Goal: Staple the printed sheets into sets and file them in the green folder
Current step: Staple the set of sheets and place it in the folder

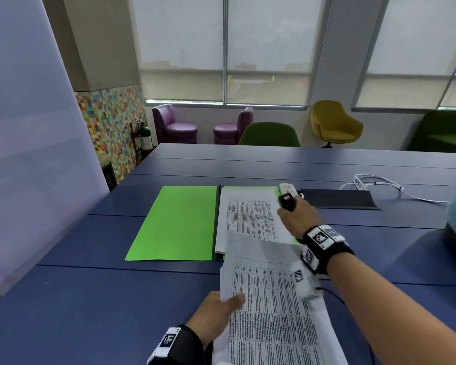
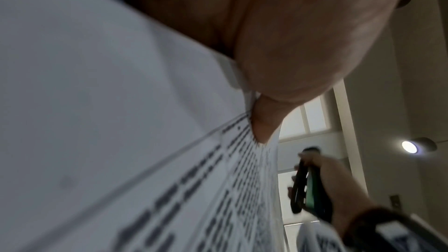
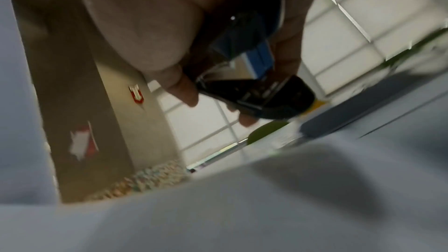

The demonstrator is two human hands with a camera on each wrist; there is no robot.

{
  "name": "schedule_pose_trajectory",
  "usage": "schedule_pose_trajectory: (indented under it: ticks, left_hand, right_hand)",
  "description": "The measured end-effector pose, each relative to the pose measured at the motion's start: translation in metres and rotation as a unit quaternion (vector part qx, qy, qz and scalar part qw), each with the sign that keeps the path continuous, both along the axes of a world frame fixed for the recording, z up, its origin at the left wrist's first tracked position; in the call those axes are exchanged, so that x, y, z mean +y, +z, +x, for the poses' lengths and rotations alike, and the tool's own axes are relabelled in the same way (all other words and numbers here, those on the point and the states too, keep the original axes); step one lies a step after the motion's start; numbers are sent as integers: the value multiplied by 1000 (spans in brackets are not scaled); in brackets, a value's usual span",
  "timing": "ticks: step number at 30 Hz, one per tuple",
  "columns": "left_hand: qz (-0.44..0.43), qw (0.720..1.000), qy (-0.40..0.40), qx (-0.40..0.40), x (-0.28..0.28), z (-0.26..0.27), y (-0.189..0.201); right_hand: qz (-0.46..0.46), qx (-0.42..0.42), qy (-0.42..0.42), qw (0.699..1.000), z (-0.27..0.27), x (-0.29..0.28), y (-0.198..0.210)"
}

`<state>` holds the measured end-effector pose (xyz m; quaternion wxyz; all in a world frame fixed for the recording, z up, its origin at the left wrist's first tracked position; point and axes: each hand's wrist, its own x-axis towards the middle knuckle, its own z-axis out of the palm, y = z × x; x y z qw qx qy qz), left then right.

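Left hand (image 1: 216, 312): your thumb pins the near printed set (image 1: 271, 317)
Right hand (image 1: 298, 219): you grip the black stapler (image 1: 288, 202), far right
Green folder (image 1: 177, 222): open; 1 stack (image 1: 250, 217) inside, right half

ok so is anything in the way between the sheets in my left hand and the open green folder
Mostly clear. The left hand pinches the printed sheets just in front of the open green folder. Only the right hand, gripping the black stapler, hangs over the pile already lying in the folder.
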<state>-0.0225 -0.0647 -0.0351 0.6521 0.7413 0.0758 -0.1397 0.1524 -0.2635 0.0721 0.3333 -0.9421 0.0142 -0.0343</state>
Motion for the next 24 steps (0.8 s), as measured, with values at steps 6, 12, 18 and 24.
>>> schedule_pose_trajectory:
  ticks: [6, 12, 18, 24]
  left_hand:
    - [-47, 998, 43, 0, 2, -2, 20]
    - [-62, 993, 51, -85, 10, 8, 80]
    - [-44, 962, 89, -255, -3, 23, 176]
    - [-17, 897, 131, -422, -23, 12, 244]
  right_hand:
    - [-161, 165, -20, 973, -8, -100, -53]
    - [-16, 92, 1, 996, -40, -112, -39]
    - [519, 34, 198, 831, -104, -59, 65]
    - [570, -105, 344, 738, -144, -48, 133]
